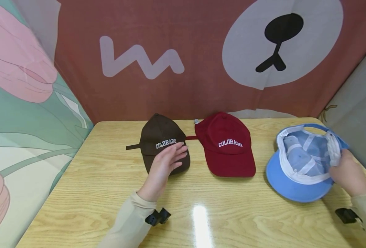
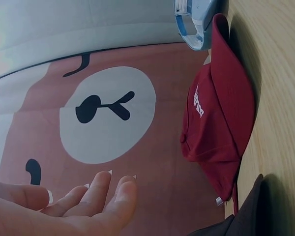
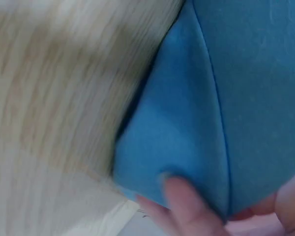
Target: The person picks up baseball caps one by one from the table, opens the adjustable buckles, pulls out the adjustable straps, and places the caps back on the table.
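A light blue cap [image 1: 297, 186] lies tilted at the table's right, its white-taped inside facing up. My right hand [image 1: 350, 172] grips its right edge; in the right wrist view, fingers [image 3: 187, 206] and thumb pinch the blue cloth [image 3: 172, 123]. My left hand [image 1: 167, 160] hovers over the dark brown cap [image 1: 161, 132], fingers loosely extended and holding nothing. Between them sits a dark red cap [image 1: 229, 162], brim toward me, with white COLORADO lettering like that on the brown one. The left hand partly hides the brown cap's brim.
The wooden table [image 1: 87, 203] meets a brown curtain [image 1: 201, 93] with a bear face at its back edge. A flowered curtain [image 1: 25, 113] hangs along the left and a grey one [image 1: 362, 93] along the right. Straps of the brown and red caps extend sideways.
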### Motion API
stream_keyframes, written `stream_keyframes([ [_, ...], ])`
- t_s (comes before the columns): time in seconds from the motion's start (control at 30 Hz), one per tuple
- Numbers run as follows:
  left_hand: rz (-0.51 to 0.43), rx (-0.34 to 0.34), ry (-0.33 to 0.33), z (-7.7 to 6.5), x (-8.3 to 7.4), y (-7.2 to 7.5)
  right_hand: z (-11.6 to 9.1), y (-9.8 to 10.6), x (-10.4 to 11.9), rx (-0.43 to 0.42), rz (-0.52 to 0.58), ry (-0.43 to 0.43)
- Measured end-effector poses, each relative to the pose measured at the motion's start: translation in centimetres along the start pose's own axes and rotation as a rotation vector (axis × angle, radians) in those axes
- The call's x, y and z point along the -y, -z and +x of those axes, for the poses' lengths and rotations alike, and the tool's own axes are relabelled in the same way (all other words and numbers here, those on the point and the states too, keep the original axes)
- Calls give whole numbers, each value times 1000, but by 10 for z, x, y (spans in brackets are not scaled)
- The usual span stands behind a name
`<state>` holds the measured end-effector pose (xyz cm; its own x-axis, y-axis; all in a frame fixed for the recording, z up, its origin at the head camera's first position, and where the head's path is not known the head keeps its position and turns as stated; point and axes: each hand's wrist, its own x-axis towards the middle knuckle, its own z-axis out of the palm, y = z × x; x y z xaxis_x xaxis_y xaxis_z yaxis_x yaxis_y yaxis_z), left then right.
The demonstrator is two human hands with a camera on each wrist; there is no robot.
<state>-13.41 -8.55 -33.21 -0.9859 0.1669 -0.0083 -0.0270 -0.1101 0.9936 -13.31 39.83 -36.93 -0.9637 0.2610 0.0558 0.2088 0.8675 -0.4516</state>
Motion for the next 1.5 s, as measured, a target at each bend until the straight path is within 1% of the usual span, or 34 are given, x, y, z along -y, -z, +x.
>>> stream_keyframes([
  [0.13, 10, 1, -5, -1, 0, 0, -2, -2, 3, -110, 57, -8],
  [0.2, 12, 2, -9, -1, 1, 1, -5, -2, 6, -162, 95, -28],
  [0.3, 14, 2, -17, -2, 1, 1, -9, 0, 13, -248, 162, -50],
  [0.37, 9, -2, -16, -3, 0, 1, -12, 3, 20, -286, 201, -59],
  [0.47, 11, -6, -20, -4, 1, 2, -13, 5, 28, -369, 244, -80],
  [0.6, 13, -4, -20, -4, 2, 2, -15, 7, 36, -507, 346, -33],
  [0.67, 10, -4, -17, -4, 2, 2, -16, 9, 40, -550, 390, -11],
  [0.73, 6, -4, -13, -4, 3, 2, -18, 11, 46, -553, 413, -20],
  [0.83, 5, -10, -11, -3, 3, 2, -20, 16, 55, -543, 418, -37],
  [0.9, 6, -13, -9, -3, 3, 2, -21, 18, 62, -541, 423, -29],
  [1.07, 3, -4, -9, -3, 4, 1, -26, 20, 76, -558, 474, 38],
  [1.13, 3, 1, -10, -3, 4, 1, -27, 20, 81, -572, 456, 69],
  [1.27, 4, 10, -4, -2, 5, 0, -28, 19, 89, -627, 411, 162],
  [1.37, 3, 22, 2, -2, 6, -1, -28, 17, 95, -653, 425, 217],
  [1.5, 2, 34, 9, -1, 7, -3, -28, 15, 102, -638, 453, 220],
])
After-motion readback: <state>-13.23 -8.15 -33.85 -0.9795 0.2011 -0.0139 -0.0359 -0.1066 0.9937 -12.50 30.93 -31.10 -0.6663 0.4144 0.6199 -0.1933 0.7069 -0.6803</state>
